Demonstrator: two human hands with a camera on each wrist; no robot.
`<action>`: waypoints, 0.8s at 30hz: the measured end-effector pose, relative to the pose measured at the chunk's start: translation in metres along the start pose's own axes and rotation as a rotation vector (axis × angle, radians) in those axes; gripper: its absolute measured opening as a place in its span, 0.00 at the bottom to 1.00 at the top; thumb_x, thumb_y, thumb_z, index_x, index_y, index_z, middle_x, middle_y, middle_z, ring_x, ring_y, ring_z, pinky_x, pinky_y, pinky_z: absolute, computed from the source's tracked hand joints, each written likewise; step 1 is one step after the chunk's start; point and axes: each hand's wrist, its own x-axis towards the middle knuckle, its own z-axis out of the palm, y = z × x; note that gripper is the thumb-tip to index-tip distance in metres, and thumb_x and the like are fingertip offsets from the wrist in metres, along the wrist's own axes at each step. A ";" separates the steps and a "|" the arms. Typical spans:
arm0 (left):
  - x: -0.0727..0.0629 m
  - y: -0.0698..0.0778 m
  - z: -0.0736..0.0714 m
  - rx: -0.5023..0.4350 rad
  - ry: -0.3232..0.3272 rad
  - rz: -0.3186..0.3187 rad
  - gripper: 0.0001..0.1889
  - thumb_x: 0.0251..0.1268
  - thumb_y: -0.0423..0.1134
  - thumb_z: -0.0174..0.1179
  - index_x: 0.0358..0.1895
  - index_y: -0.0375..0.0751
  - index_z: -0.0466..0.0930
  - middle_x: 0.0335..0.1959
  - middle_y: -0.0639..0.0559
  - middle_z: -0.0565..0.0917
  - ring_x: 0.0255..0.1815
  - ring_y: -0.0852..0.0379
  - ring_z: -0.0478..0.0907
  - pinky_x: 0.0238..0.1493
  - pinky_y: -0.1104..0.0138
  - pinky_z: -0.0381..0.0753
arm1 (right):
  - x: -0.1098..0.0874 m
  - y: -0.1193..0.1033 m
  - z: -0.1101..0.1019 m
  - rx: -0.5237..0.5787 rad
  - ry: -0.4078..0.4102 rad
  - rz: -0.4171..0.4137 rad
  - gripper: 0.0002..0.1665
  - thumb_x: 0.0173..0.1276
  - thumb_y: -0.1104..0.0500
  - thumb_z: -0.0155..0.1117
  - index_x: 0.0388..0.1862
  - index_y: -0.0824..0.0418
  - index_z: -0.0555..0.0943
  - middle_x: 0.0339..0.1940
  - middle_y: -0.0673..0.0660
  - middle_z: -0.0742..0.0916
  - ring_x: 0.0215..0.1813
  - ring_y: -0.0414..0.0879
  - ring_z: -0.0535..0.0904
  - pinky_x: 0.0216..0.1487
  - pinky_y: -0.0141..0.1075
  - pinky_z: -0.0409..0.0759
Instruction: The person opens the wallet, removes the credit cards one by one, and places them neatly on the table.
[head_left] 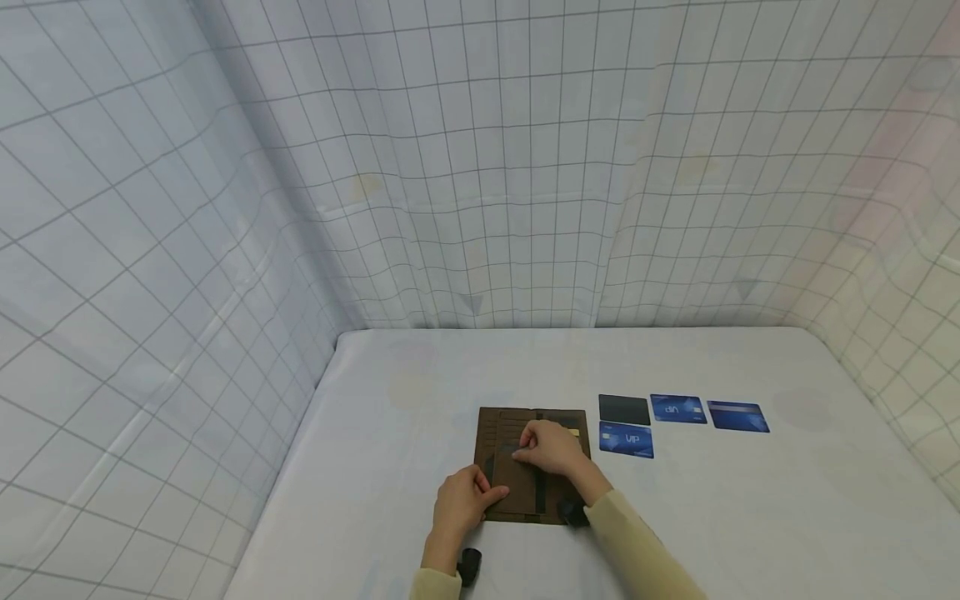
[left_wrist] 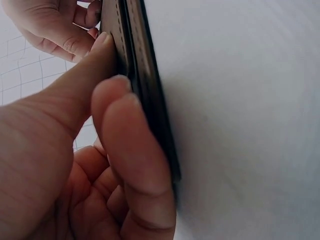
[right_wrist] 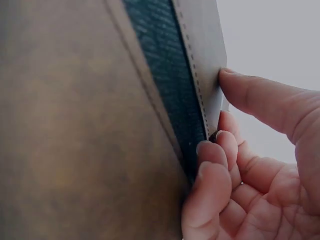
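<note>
Brown wallet [head_left: 517,483] lay spread open on the white-covered bench [head_left: 382,475], to the left of a dark card [head_left: 624,410] and three blue cards [head_left: 626,439]. Its surface was matte and leather-like, slightly mottled up close, with straight lines of stitching along the panel edges. Stepped slots showed toward the far left of the left half; a dark band [head_left: 541,492] ran from near to far along the middle, blue-green and finely textured in the right wrist view. A small yellow patch [head_left: 574,432] stood out on the right half. Seen from the side, the near left edge looked layered, brown over black. The left hand [head_left: 459,502] pinched that corner, thumb on top and fingers against the edge. The right hand [head_left: 553,450], narrowed over the middle, gripped a stitched inner panel between thumb and curled fingers; whether something thin was caught there too, I could not tell.
</note>
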 end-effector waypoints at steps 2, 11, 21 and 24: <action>0.000 0.000 0.000 0.004 0.004 0.003 0.18 0.52 0.47 0.71 0.22 0.43 0.70 0.12 0.58 0.69 0.12 0.62 0.64 0.15 0.68 0.64 | 0.002 0.000 -0.001 -0.001 -0.020 0.015 0.13 0.57 0.51 0.72 0.28 0.55 0.77 0.22 0.46 0.75 0.24 0.40 0.69 0.26 0.35 0.68; -0.001 0.001 -0.001 0.010 0.006 -0.005 0.18 0.52 0.47 0.71 0.22 0.43 0.70 0.12 0.58 0.69 0.13 0.62 0.64 0.16 0.68 0.64 | 0.010 -0.001 -0.006 -0.007 -0.105 0.058 0.15 0.57 0.49 0.72 0.25 0.56 0.78 0.22 0.46 0.77 0.23 0.41 0.70 0.26 0.35 0.69; -0.001 0.001 0.000 -0.013 -0.003 -0.006 0.18 0.53 0.47 0.71 0.23 0.43 0.70 0.12 0.57 0.69 0.12 0.62 0.64 0.15 0.68 0.64 | 0.017 0.003 -0.008 0.063 -0.152 0.093 0.13 0.57 0.52 0.73 0.22 0.58 0.80 0.19 0.47 0.78 0.21 0.41 0.69 0.25 0.35 0.68; -0.001 0.001 0.000 -0.009 -0.001 -0.004 0.18 0.52 0.47 0.71 0.23 0.43 0.70 0.12 0.57 0.69 0.12 0.62 0.64 0.16 0.68 0.64 | 0.018 0.004 -0.008 0.093 -0.160 0.104 0.14 0.58 0.53 0.72 0.20 0.58 0.79 0.16 0.47 0.76 0.20 0.40 0.67 0.23 0.34 0.66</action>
